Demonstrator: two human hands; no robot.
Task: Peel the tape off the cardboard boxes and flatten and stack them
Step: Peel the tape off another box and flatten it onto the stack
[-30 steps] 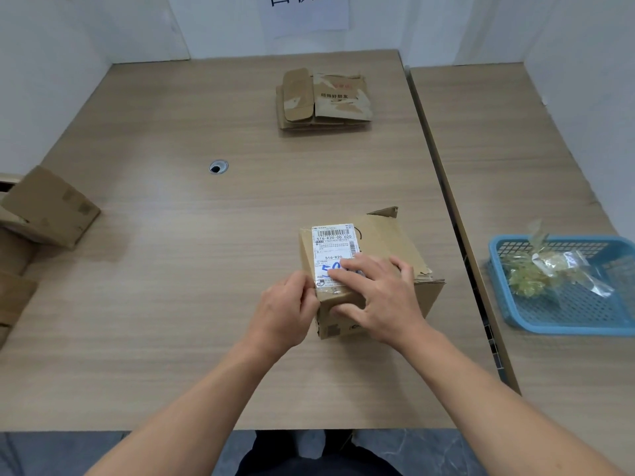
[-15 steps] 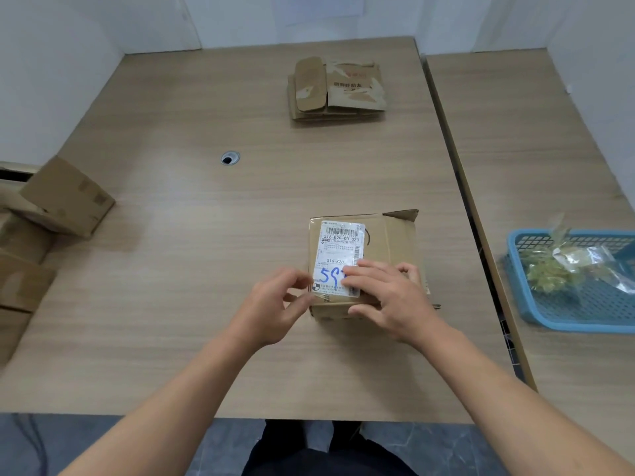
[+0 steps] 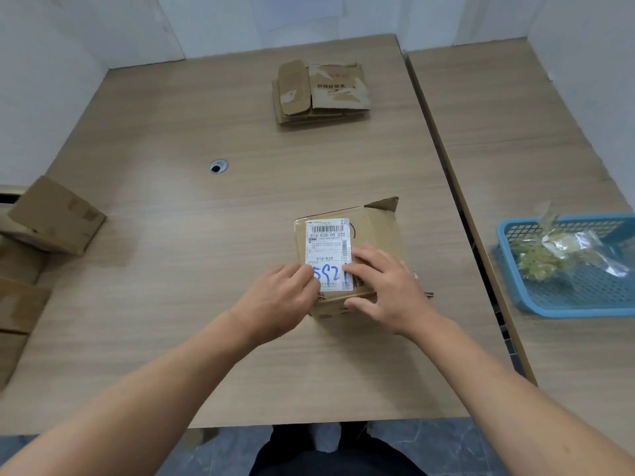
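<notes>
A small brown cardboard box (image 3: 372, 225) stands on the wooden table (image 3: 171, 269) in front of me, with one flap corner sticking up at its far right. A white shipping label (image 3: 328, 243) with blue handwriting covers the left part of its top. My left hand (image 3: 278, 300) is at the box's near left corner, and its curled fingertips pick at the label's lower left edge. My right hand (image 3: 388, 290) lies on the top with its fingers fairly straight and its thumb against the front face. My hands hide the near edge of the box.
A stack of flattened boxes (image 3: 321, 92) lies at the far side of the table. Several intact boxes (image 3: 55, 214) are piled at the left edge. On the adjoining table to the right, a blue basket (image 3: 567, 304) holds crumpled tape (image 3: 563, 252). A cable hole (image 3: 218, 165) sits left of centre.
The box has turned from an angle to sit squarer to me. My left fingers have moved onto the label's lower left edge. My right hand stays on the top.
</notes>
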